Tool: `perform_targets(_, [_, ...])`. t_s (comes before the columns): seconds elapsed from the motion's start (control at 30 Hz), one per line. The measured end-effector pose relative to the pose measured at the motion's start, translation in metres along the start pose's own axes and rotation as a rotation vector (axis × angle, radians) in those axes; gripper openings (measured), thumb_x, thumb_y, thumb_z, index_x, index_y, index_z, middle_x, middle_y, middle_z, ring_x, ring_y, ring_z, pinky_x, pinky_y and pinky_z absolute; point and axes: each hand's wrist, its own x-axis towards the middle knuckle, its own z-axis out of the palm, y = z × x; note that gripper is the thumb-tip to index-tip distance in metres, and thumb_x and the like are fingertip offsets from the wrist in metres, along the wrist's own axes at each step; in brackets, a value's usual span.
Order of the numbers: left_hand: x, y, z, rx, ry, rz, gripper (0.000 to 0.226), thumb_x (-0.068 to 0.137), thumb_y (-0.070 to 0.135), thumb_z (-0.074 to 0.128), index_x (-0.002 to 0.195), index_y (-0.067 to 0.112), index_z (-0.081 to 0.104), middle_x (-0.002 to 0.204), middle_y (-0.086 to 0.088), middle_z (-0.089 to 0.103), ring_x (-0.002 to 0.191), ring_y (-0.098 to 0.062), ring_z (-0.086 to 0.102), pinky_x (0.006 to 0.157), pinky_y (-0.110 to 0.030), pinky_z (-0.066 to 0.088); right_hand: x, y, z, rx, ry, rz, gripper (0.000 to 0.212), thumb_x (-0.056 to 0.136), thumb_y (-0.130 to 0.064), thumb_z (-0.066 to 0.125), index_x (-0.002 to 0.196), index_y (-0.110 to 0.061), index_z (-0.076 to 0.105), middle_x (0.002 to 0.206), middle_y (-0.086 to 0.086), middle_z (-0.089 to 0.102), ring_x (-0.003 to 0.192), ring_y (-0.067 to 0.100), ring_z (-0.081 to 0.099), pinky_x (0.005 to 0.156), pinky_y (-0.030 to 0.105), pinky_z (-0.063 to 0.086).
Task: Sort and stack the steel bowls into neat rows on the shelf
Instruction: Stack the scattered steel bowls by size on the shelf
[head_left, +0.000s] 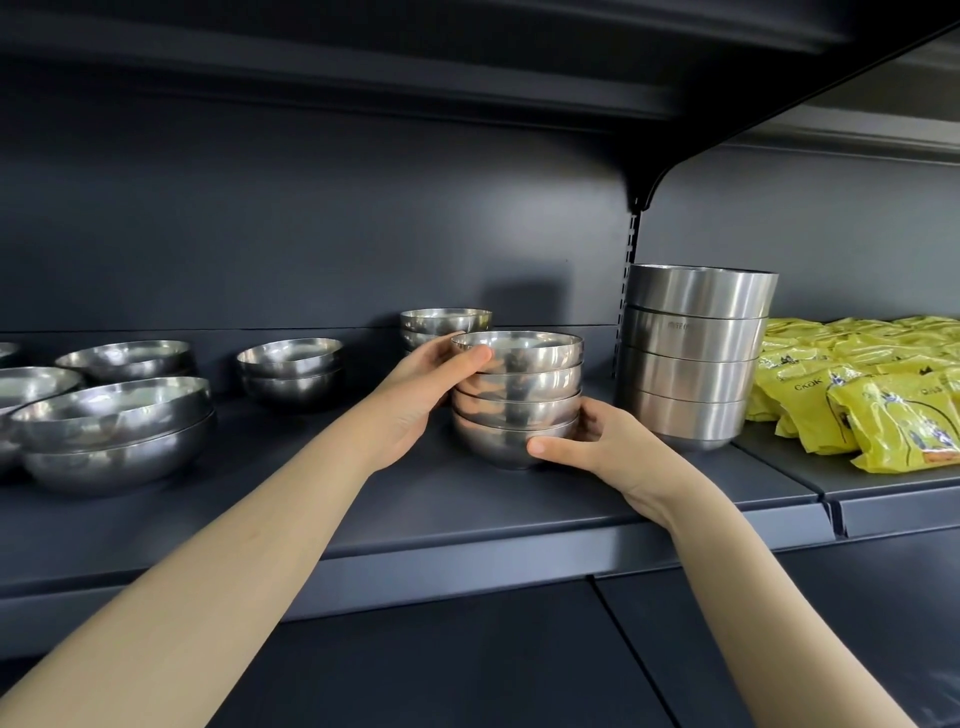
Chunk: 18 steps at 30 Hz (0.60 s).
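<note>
A stack of several small steel bowls (519, 395) stands on the dark shelf (467, 499), near its middle. My left hand (421, 395) grips the stack's left side, thumb on the top bowl's rim. My right hand (597, 441) holds the bottom bowl from the right, thumb across its front. Behind the stack sits a shorter pile of small bowls (441, 322), partly hidden by my left hand. To the left stand a two-bowl stack (290, 371) and wider bowl stacks (114, 431). A tall stack of straight-sided steel bowls (696, 358) stands just right of my hands.
Yellow packets (862, 395) are piled on the adjoining shelf to the right. An upper shelf with a bracket (644, 192) overhangs the bowls. A slotted upright (626, 291) divides the two shelf bays. More wide bowls (124, 358) sit at the far left.
</note>
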Motion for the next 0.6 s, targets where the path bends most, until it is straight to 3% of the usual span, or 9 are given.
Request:
perform_targets(0.17, [-0.007,-0.002,-0.003,-0.035,-0.075,-0.073,0.049,0.071,0.041,0.064,0.112,0.014,0.06,0.071,0.012,0.061,0.077,-0.01,0.056,0.084,-0.025,0.045,0.001,0.0,0.001,-0.007,0.012,0.0,0.075,0.044,-0.051,0.089,0.111,-0.023,0.065,0.107,-0.007,0.074,0.106,0.012,0.066,0.103,0.037,0.047])
perform_targets(0.27, [-0.012,-0.004,-0.011,0.063,-0.126,-0.124,0.046,0.083,0.035,0.063,0.124,0.015,0.058,0.081,0.016,0.067,0.088,-0.007,0.06,0.093,-0.031,0.045,0.0,0.0,-0.001,0.003,0.032,-0.004,0.076,0.044,-0.049,0.089,0.111,-0.021,0.065,0.107,-0.005,0.074,0.106,0.013,0.066,0.102,0.036,0.048])
perform_targets(0.4, [-0.014,-0.003,-0.022,0.165,-0.068,-0.243,0.061,0.072,0.052,0.065,0.127,0.026,0.054,0.116,0.016,0.064,0.12,-0.008,0.052,0.106,-0.039,0.041,-0.003,0.001,-0.008,0.032,0.069,-0.018,0.065,0.05,-0.04,0.09,0.106,-0.017,0.067,0.103,0.0,0.074,0.101,0.018,0.067,0.099,0.034,0.05])
perform_targets(0.47, [-0.013,-0.005,-0.028,0.222,-0.013,-0.282,0.053,0.084,0.049,0.063,0.129,0.023,0.052,0.126,0.008,0.06,0.119,-0.013,0.054,0.104,-0.037,0.045,-0.005,0.001,-0.011,0.027,0.082,-0.007,0.056,0.056,-0.034,0.09,0.104,-0.016,0.067,0.1,0.0,0.074,0.097,0.017,0.067,0.095,0.031,0.051])
perform_targets(0.6, [-0.012,-0.015,-0.035,0.445,0.098,-0.298,0.026,0.095,0.032,0.06,0.117,0.018,0.059,0.119,0.0,0.064,0.107,-0.012,0.061,0.092,-0.027,0.049,-0.011,-0.002,-0.015,-0.068,0.175,0.026,0.048,0.062,-0.035,0.088,0.103,-0.021,0.068,0.096,-0.005,0.073,0.094,0.014,0.067,0.085,0.025,0.051])
